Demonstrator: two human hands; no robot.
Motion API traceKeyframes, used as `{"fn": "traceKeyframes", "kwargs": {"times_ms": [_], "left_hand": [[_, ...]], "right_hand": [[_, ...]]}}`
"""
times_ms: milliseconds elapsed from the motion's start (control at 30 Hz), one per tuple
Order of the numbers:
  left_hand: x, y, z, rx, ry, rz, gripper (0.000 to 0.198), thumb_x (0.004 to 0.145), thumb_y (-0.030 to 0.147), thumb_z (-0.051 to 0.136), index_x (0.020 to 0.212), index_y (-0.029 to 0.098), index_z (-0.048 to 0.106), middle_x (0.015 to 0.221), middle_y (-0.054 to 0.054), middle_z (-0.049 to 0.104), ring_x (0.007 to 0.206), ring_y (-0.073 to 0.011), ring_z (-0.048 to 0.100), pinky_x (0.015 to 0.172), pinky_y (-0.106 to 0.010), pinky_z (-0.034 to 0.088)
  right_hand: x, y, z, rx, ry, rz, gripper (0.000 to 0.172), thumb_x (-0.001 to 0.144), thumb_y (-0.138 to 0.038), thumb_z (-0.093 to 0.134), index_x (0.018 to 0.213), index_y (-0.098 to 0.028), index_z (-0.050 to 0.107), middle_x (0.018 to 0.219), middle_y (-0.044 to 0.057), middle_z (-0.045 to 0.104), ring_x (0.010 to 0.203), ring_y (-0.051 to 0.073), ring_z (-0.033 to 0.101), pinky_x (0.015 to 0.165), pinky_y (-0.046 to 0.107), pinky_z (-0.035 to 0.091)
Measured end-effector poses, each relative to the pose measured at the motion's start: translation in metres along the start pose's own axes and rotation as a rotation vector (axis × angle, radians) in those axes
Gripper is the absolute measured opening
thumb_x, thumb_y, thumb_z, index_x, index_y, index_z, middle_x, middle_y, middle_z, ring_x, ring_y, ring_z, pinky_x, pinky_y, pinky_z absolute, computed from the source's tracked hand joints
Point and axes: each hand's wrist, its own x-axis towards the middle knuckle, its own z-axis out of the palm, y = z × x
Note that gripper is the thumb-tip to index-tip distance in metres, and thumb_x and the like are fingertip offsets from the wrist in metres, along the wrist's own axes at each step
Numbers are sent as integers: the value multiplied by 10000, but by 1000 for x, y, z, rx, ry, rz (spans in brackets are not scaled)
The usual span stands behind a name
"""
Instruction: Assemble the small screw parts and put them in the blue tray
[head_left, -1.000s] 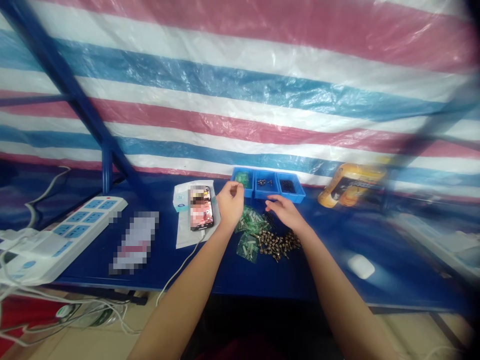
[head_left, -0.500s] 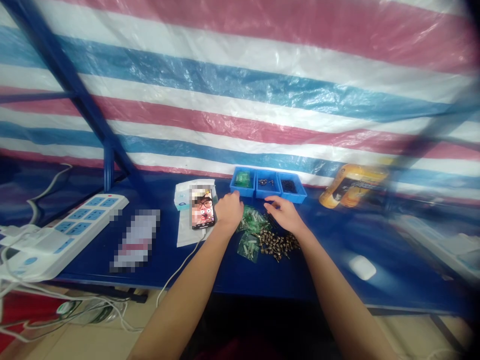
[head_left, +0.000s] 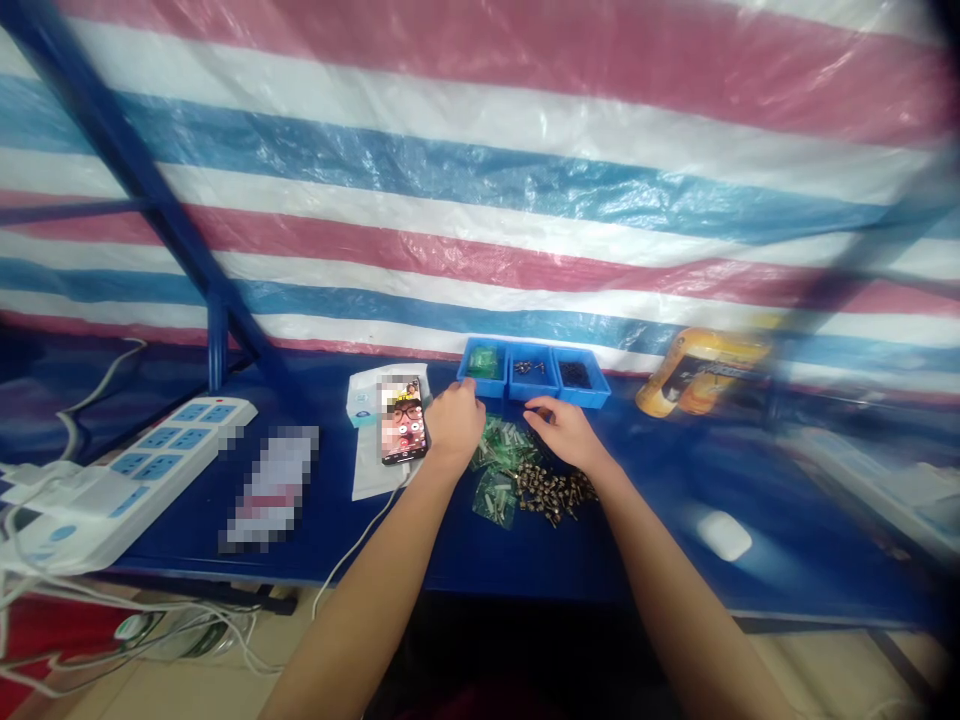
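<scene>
Brass screws lie in a loose sideways heap just below the right hand, fingers slightly apart and empty from where I watch, while the left hand, fingers hidden from me, sits nearer the green plastic bags.

- The plastic sheet hung in wide horizontal stripes of dusty red, white and blue.
- The frame bars were deep blue.
- The desk was dark navy blue.
- The tray was bright blue, with green in its left compartment and near-black in its right.
- The bags were clear and showed green inside.
- The screws were dark bronze.
- The power strip was white with pale blue panels.
- The can was orange and yellow with a dark label.
- The rounded object was white.
- The packet was a pixelated blur of pale mauve and white.
</scene>
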Motion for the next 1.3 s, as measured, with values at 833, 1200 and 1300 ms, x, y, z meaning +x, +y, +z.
{"fn": "traceKeyframes", "kwargs": {"times_ms": [833,1200,1300], "left_hand": [[36,21,-14,-100,218,200,298,966,170,431,1116,207,686,1055,-105,726,1075,-259,639,918,-358,444],[25,20,5,-34,79,212,353,994,384,417,1022,188,709,1122,-132,725,1212,-314,537,1087,-523,279],[25,19,5,-32,69,190,410,984,473,415,1055,194,708,1136,-137,725,1222,-345,500,1061,-553,290]], "right_hand": [[0,-2,5,2,-54,-54,306,921,-419,557,1122,-239,703,845,19,719,714,179,630,717,325,477],[-1,0,10,-155,-68,-134,280,914,-412,598,1091,-237,728,905,54,693,858,217,591,875,380,449],[-1,0,9,-147,-58,-115,282,922,-409,583,1098,-237,720,908,49,689,856,214,589,873,374,449]]}}
